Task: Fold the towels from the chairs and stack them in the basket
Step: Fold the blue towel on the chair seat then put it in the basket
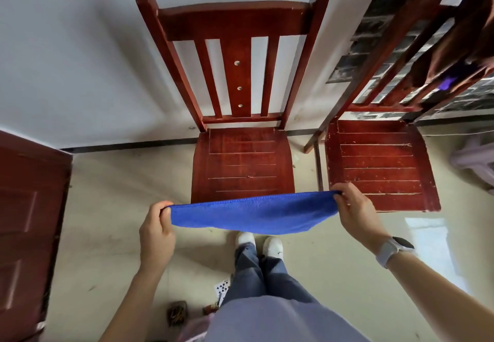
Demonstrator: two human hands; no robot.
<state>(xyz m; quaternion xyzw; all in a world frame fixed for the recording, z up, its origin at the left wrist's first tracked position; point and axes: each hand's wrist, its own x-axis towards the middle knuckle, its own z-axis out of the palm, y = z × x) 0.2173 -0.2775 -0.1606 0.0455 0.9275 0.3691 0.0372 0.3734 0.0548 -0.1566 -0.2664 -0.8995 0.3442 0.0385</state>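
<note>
a blue towel [252, 213] is held stretched between the two hands, in the air in front of the chairs. its left corner is pinched by the left hand [156, 230], fingers curled over the edge; its right corner is gripped by the right hand [355, 212], fingers curled round the hem. the cloth sags in a shallow curve between the hands, with its lower edge hanging toward the person. just beyond the hands, a red wooden chair [240, 159] is seen with a bare slatted seat, and past the right hand a second chair [379, 165] stands beside it. a watch [393, 250] is worn on the right wrist. below the towel, between the forearms, white shoes [259, 242] are seen on the floor [107, 208]. to the left of the left hand a dark red door [26, 221] is seen. a playing card [222, 286] lies on the floor near the left forearm.
</note>
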